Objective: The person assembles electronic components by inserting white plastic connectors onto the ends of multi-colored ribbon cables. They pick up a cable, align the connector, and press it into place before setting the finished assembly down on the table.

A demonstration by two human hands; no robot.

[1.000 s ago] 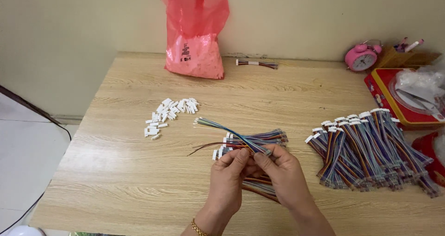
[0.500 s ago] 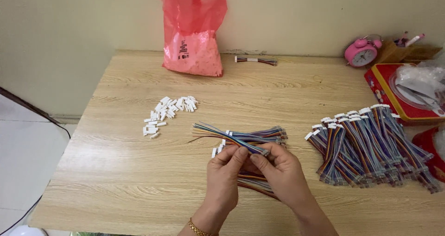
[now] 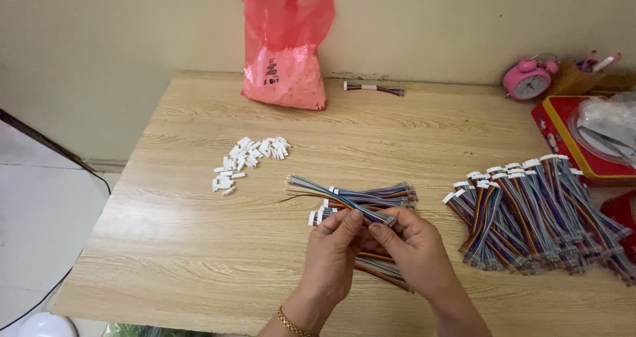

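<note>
Bare tabletop (image 3: 199,257) left; cable pile (image 3: 530,218) right.

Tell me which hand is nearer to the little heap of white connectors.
Left. The left hand lies below and right of the white connectors, with bare table between. The right hand sits farther right, toward the big pile of finished cables.

Wooden table (image 3: 199,244) with wires and connectors

On it lie a red bag (image 3: 286,52) at the back, a lone cable (image 3: 373,87) beside it, white connectors (image 3: 248,157) left of centre, a wire pile (image 3: 361,201) in the middle, a big wire heap (image 3: 536,214) at right, a pink clock (image 3: 528,80) and a red tin (image 3: 573,138).
</note>
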